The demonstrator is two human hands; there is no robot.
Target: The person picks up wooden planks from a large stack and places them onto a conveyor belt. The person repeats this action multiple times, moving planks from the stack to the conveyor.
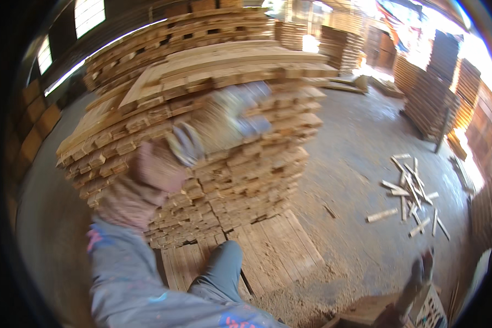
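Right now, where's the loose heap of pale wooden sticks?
In the head view, the pale wooden sticks lie at right on the grey floor, right of the layered timber stack.

Held out the gloved left hand (224, 117), yellowish and blue-grey, with fingers and thumb apart, before the near side of a broad stack of sawn timber (246, 169), too motion-blurred to tell whether touching. Had a bent knee (227, 262) in grey trousers over the wooden boards (279, 243) at the foot of the stack, near sawdust (290, 292) on the grey floor (350, 142). Saw loose wooden sticks (412, 191) scattered well apart to the right, with tall piles of wood (429, 104) standing beyond in bright light.
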